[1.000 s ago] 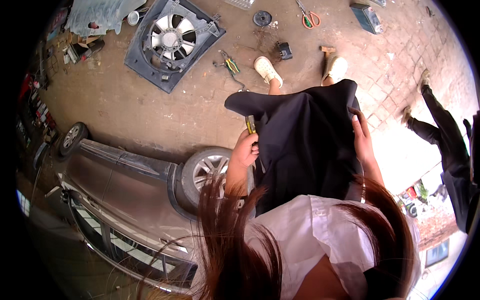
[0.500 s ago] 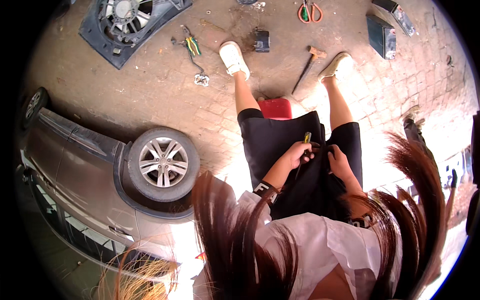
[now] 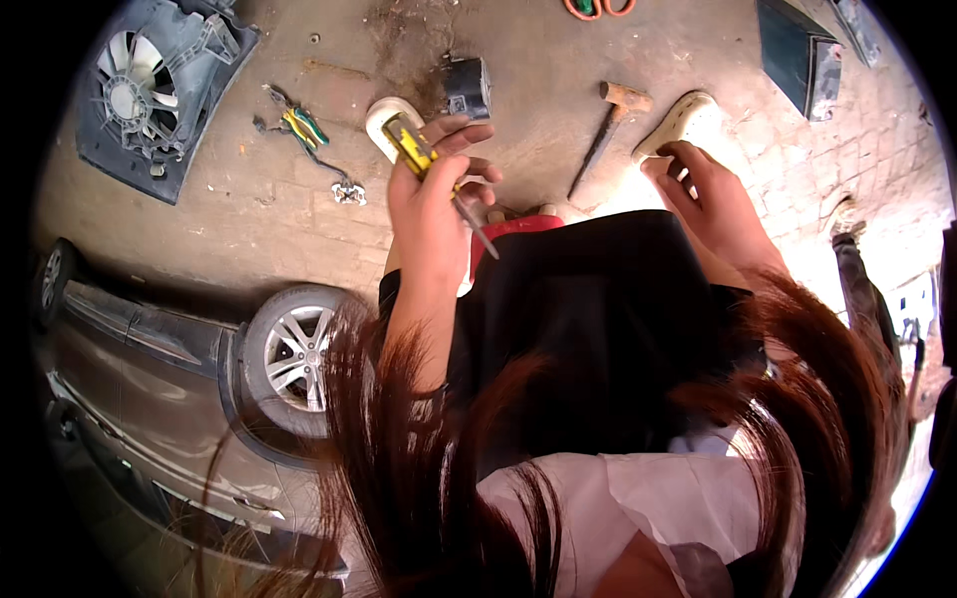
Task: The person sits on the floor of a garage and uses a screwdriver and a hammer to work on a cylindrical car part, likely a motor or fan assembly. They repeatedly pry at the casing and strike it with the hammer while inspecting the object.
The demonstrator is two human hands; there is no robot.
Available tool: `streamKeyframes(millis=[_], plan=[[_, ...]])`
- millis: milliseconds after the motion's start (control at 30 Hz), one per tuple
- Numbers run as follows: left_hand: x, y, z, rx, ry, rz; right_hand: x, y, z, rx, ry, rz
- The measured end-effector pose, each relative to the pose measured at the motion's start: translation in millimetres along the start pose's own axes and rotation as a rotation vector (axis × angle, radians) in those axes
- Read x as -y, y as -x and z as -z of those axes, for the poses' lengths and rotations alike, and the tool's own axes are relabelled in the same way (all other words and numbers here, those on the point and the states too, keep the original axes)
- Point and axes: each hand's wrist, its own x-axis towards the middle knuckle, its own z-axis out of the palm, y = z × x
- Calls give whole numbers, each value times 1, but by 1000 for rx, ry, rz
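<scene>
My left hand (image 3: 429, 204) holds a screwdriver (image 3: 412, 143) with a yellow and black handle, gripped between thumb and palm. The other fingers are partly stretched, and the metal shaft points down toward my lap. Beyond that hand, a dark boxy part (image 3: 469, 88) lies on the ground beside my left shoe (image 3: 384, 122). My right hand (image 3: 703, 194) hangs in front of my right shoe (image 3: 683, 122), its fingers loosely bent and apart, with nothing seen in them. A hammer (image 3: 608, 130) with a wooden-looking head lies between my feet.
Pliers (image 3: 299, 125) and a cable with a metal end (image 3: 347, 190) lie left, near a fan in a frame (image 3: 130, 100). A car (image 3: 159, 369) stands at left. Orange handles (image 3: 598, 10) and dark boxes (image 3: 797, 60) lie far off. Under me is a red seat (image 3: 518, 224).
Both hands have left my lap and reached forward and apart, the left with the screwdriver. My body leans forward, and the black cloth lies flatter.
</scene>
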Motion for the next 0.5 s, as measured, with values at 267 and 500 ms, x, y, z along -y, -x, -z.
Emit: streamKeyframes(millis=[267, 500], plan=[[-35, -5, 19, 179, -852, -461, 28, -206, 0, -414, 235, 634], [-31, 48, 37, 154, -1768, -580, 161, -303, 25, -810, 29, 1103]])
